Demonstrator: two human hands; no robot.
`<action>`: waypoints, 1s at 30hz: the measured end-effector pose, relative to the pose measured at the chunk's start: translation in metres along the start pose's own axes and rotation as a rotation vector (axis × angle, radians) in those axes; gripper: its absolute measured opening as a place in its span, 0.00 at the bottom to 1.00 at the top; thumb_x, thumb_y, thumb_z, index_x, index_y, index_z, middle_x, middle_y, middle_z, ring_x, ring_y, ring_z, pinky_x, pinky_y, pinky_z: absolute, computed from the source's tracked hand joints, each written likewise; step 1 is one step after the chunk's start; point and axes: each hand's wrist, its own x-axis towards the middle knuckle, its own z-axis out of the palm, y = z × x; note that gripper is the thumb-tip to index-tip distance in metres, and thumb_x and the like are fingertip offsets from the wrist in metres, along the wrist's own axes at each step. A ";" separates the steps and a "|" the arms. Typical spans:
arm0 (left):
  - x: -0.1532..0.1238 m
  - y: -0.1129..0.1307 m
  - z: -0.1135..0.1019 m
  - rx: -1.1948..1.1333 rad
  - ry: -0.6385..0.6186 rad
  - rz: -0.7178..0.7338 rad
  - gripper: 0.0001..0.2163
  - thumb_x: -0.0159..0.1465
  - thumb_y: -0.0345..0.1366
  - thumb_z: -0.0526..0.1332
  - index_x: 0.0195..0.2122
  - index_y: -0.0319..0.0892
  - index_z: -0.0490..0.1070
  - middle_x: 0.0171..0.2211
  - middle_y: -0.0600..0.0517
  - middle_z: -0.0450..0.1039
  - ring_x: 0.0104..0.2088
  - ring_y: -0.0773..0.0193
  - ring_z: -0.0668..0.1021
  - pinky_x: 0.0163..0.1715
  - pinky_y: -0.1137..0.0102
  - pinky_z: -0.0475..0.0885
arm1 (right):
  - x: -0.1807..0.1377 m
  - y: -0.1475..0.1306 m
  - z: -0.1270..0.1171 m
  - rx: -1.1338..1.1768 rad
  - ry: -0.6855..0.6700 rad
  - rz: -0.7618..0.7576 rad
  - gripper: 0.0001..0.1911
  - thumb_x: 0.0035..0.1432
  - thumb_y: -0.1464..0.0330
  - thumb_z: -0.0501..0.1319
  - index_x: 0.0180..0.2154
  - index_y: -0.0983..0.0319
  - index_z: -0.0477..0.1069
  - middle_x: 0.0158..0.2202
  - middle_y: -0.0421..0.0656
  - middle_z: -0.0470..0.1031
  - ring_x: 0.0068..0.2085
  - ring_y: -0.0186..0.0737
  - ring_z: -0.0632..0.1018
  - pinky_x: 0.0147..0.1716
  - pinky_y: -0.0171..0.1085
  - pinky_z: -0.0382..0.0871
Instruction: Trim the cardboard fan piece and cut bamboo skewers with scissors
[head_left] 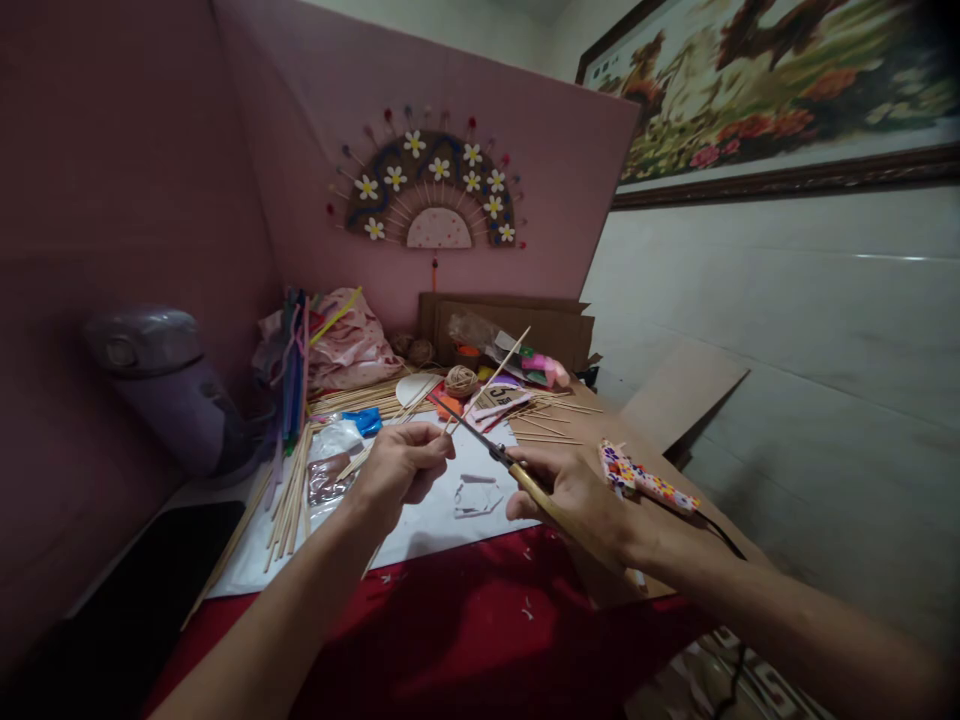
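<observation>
My left hand (401,465) is closed in a pinch on a thin bamboo stick (491,376) that slants up to the right. My right hand (574,495) is wrapped round the yellow handles of a pair of scissors (495,455). The dark blades point up-left and meet the stick just beside my left fingers. Both hands hover over a white sheet (442,515) with a small cut paper shape on it.
Several loose sticks (289,495) lie at the left, more at the back by a twine ball (460,380). A floral-patterned tool (649,483) rests at the right table edge. A grey appliance (169,385) stands left; cardboard (510,325) and a stick fan (431,195) sit behind.
</observation>
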 end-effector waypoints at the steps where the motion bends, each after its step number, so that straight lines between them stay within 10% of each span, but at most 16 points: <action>1: -0.001 0.002 -0.001 -0.039 -0.039 -0.033 0.09 0.46 0.37 0.65 0.19 0.39 0.65 0.09 0.60 0.54 0.11 0.78 0.49 0.12 0.77 0.39 | 0.000 -0.001 0.000 0.002 -0.003 -0.006 0.15 0.49 0.60 0.65 0.31 0.64 0.66 0.23 0.34 0.55 0.26 0.29 0.57 0.24 0.30 0.51; 6: -0.002 0.000 0.002 -0.086 -0.079 0.003 0.10 0.48 0.39 0.65 0.21 0.38 0.67 0.10 0.59 0.56 0.11 0.78 0.51 0.11 0.78 0.41 | -0.001 0.001 -0.002 -0.087 0.052 -0.041 0.16 0.47 0.59 0.66 0.29 0.64 0.66 0.22 0.34 0.54 0.25 0.29 0.55 0.23 0.31 0.49; 13: 0.002 -0.016 0.010 0.270 0.258 0.449 0.09 0.53 0.37 0.62 0.20 0.38 0.67 0.15 0.56 0.62 0.15 0.76 0.61 0.14 0.79 0.53 | -0.001 0.004 -0.001 -0.136 0.109 -0.012 0.13 0.47 0.62 0.66 0.27 0.63 0.66 0.21 0.34 0.55 0.25 0.29 0.56 0.23 0.31 0.49; 24: 0.004 -0.002 -0.004 -0.144 -0.142 -0.079 0.12 0.45 0.38 0.67 0.19 0.38 0.65 0.09 0.58 0.58 0.09 0.78 0.53 0.09 0.79 0.41 | -0.006 0.006 0.000 -0.098 0.086 0.007 0.15 0.45 0.62 0.67 0.33 0.64 0.70 0.21 0.35 0.63 0.24 0.29 0.58 0.23 0.31 0.52; 30: 0.003 -0.012 0.005 0.087 0.085 0.223 0.10 0.51 0.39 0.64 0.23 0.38 0.67 0.14 0.55 0.65 0.10 0.76 0.59 0.09 0.78 0.48 | -0.005 0.008 -0.001 -0.205 0.141 0.003 0.16 0.46 0.60 0.67 0.35 0.64 0.72 0.20 0.34 0.61 0.24 0.30 0.57 0.23 0.31 0.51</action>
